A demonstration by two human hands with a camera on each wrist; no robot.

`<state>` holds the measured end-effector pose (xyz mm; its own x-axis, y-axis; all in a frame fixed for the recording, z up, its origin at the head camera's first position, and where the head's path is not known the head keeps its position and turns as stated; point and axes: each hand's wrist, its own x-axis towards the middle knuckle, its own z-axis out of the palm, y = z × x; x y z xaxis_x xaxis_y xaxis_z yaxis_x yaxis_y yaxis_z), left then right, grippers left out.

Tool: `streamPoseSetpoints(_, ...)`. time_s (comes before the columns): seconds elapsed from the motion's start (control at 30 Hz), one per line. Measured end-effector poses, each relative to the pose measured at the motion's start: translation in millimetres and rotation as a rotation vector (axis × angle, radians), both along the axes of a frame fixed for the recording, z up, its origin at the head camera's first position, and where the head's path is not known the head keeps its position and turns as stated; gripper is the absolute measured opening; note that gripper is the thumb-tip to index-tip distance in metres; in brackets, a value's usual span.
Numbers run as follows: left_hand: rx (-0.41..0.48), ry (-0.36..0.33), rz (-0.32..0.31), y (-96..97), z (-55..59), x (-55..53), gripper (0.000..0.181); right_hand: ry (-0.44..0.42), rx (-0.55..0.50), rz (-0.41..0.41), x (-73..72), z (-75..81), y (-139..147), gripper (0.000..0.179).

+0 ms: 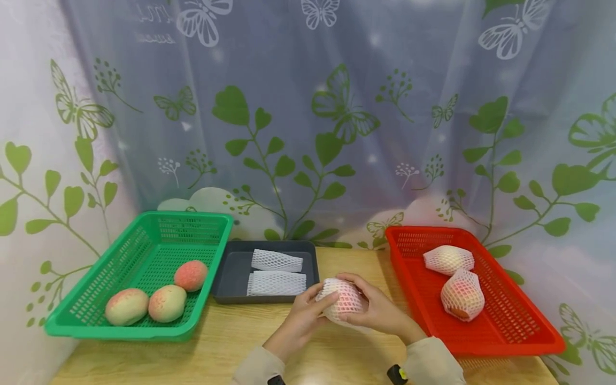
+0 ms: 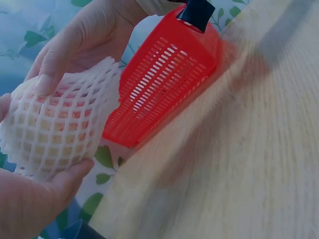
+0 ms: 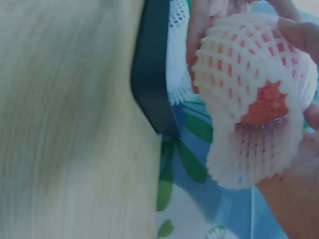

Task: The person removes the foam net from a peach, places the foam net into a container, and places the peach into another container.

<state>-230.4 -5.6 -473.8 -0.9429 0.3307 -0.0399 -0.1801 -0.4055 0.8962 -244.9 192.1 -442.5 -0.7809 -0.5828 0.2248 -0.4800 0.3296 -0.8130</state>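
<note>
Between both hands is a peach [image 1: 347,299] in a white foam net sleeve [image 2: 55,132], held above the table in front of the dark tray. The left hand [image 1: 304,320] grips it from the left, thumb across the net. From the other side the right hand [image 1: 380,309] holds it, fingers over the top and thumb below. In the right wrist view, one end of the net [image 3: 256,157] gapes, and red peach skin [image 3: 267,105] shows through the opening. The net covers most of the fruit.
A green basket [image 1: 223,235] at left holds three bare peaches [image 1: 166,303]. The dark tray [image 1: 236,262] behind the hands holds two flat foam nets [image 1: 276,283]. A red basket [image 1: 510,342] at right holds two netted peaches [image 1: 463,295]. A patterned curtain [image 1: 289,160] hangs behind.
</note>
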Motion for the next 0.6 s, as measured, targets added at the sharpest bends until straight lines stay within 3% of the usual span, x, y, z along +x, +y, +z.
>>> streamPoseSetpoints(0.17, 0.038, 0.004, 0.08, -11.1, -6.9, 2.9, 0.068, -0.103, -0.028, -0.036, -1.1, -9.8, -5.2, 0.074)
streamPoseSetpoints(0.37, 0.047, -0.003, 0.143, -24.1, -15.2, 5.7, 0.07, -0.35, -0.125, -0.031, 2.7, -28.5, -10.3, 0.073)
streamPoseSetpoints(0.6, 0.015, -0.001, 0.154, -33.5, -24.2, 12.0, 0.07, -0.431, -0.268, -0.059, 8.0, -46.8, -22.6, 0.06)
